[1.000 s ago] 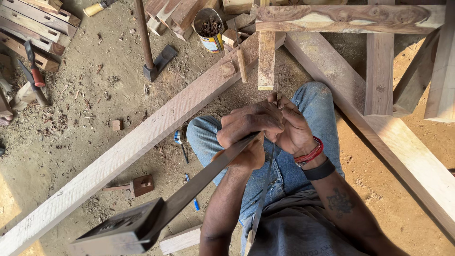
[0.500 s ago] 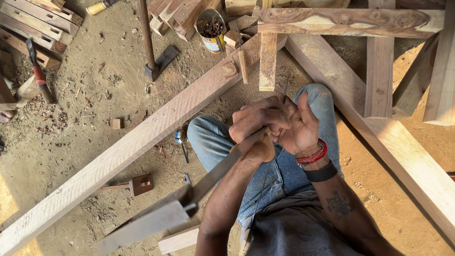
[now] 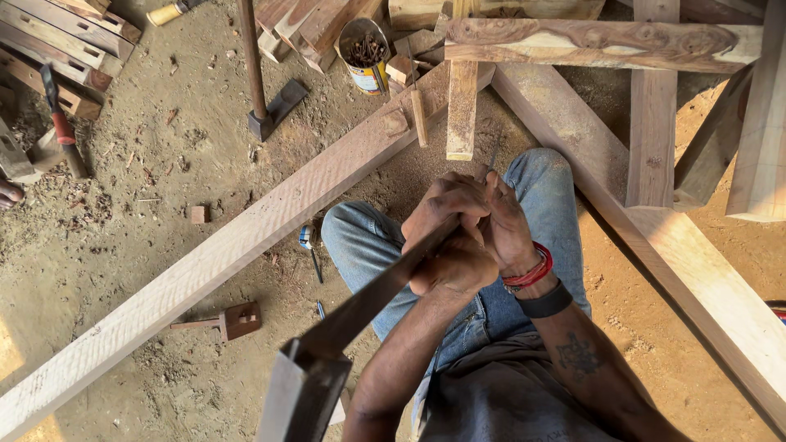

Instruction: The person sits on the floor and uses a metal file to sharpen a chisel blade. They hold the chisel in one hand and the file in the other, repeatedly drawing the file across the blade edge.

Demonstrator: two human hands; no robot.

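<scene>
Over the lap, dead centre of view: both hands clamp one tool together. Left hand (image 3: 449, 245) is fisted tight round the blade end of a try square (image 3: 344, 327); right hand (image 3: 503, 225) wraps over it from 2 o'clock, fingers closed, a thin metal rod or nail (image 3: 492, 157) poking out at 12 — cannot tell which hand pins it. Stacked grip looks like it's for steadying or leverage, judging by the locked wrists.

Square's dark blade runs from the fists toward 7 o'clock, stock end hanging free close to the camera, off the floor. Held, not resting.

Person sits on the sawdust floor (image 3: 147, 164), knees in jeans up at 12, so the work stays braced against the body.

Around:
- long timber beam (image 3: 205, 262) diagonal, 8 to 1 o'clock, just beside the left knee
- tin of nails (image 3: 364, 56) at 12, within reach
- hammer (image 3: 262, 90) at 11, head on the floor
- wooden marking gauge (image 3: 221, 321) at 8
- wooden frame (image 3: 606, 41) from 1 to 4 o'clock
</scene>
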